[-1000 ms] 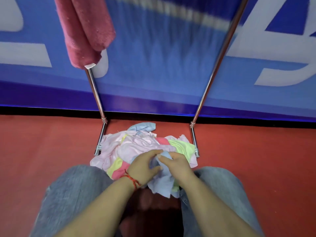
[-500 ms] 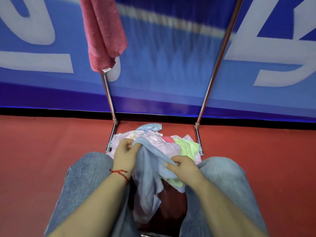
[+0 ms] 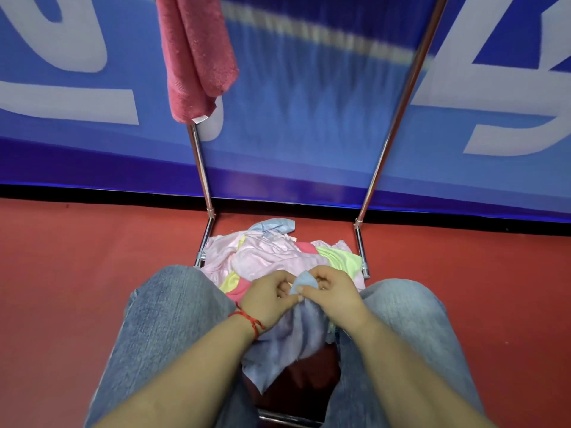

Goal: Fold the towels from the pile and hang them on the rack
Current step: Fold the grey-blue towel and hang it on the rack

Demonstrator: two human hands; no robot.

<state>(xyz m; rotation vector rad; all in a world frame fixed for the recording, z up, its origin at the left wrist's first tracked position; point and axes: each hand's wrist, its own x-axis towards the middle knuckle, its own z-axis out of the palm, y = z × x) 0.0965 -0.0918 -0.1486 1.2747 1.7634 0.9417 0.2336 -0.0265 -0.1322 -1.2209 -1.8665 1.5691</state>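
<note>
A light blue towel [image 3: 290,341] hangs between my knees, its upper corner pinched by both hands. My left hand [image 3: 268,299], with a red string at the wrist, grips the towel from the left. My right hand [image 3: 332,296] pinches the same corner from the right, fingers curled. Just beyond my hands lies the pile of towels [image 3: 272,254] in pink, yellow, green and blue, on the floor between the rack's feet. The chrome rack [image 3: 389,140] rises behind the pile. A folded dark pink towel [image 3: 194,54] hangs on the rack at upper left.
My knees in blue jeans [image 3: 173,319] flank the hanging towel. A blue banner wall [image 3: 309,118] stands right behind the rack. Red floor [image 3: 77,273] spreads to both sides. A chrome bar [image 3: 290,420] of the rack's base shows at the bottom edge.
The blue towel came up off the pile and toward me. My hands spread apart along it, then came back together at one corner.
</note>
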